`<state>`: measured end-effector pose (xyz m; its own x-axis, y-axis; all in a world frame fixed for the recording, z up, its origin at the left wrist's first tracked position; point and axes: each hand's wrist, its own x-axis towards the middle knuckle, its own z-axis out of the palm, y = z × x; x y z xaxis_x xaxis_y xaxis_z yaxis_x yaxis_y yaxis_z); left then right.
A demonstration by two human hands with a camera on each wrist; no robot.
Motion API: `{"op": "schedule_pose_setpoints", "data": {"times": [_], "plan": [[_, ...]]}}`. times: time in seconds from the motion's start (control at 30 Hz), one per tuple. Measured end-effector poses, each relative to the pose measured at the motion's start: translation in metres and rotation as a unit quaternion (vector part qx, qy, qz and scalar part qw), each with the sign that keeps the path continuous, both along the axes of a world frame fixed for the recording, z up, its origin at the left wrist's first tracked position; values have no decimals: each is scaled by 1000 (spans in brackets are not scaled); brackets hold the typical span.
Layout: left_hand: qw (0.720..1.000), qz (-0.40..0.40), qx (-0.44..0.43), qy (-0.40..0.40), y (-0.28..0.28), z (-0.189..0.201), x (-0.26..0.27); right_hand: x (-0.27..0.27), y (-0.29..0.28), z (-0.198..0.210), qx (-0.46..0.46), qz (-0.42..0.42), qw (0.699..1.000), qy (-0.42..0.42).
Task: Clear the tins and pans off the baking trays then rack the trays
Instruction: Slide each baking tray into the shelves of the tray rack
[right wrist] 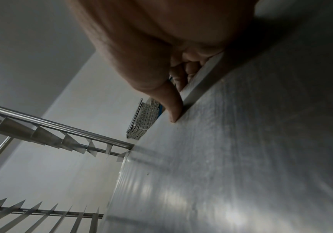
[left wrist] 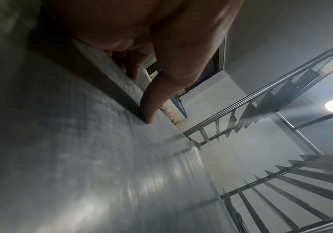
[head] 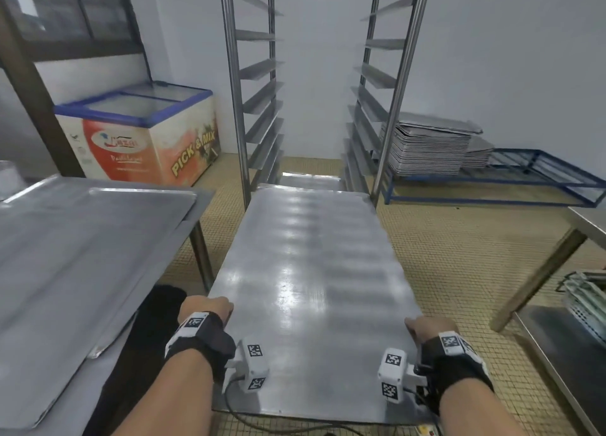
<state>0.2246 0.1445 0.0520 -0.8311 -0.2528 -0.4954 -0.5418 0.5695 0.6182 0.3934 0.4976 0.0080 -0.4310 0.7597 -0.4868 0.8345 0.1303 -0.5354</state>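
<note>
Both hands, left hand [head: 210, 308] and right hand [head: 426, 327], gripping tray [head: 305, 271] edges

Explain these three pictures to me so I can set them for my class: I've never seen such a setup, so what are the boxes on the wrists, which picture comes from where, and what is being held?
No machine here: a person works with bare hands, wearing three cameras. The wide picture comes from a camera on the head, looking down. The small white boxes strapped at the wrists are the other two cameras; each looks along its hand, so those pictures are tilted close-ups.

The left hand and right hand grip the long edges of one big, bare metal baking tray, thumbs on top, fingers curled under the rim. Its far end points into the tall steel rack, whose sloped side ledges carry trays.

To the left, another tray lies on a steel table. Beyond the rack sits a stack of trays on a low blue frame, and at left a chest freezer.
</note>
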Motion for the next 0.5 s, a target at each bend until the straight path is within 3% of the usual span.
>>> {"op": "schedule_pose_setpoints", "data": {"times": [0.2,0.43,0.5], "plan": [[1000,11,2,18,16,-14,-33,-39,20,-10,-7,-26,1000,15],[997,58,51,-15,38,-28,-79,-95,37,-17,-95,-117,986,66],[997,67,35,-14,45,-34,-95,-107,33,-12,-30,-45,998,16]]}}
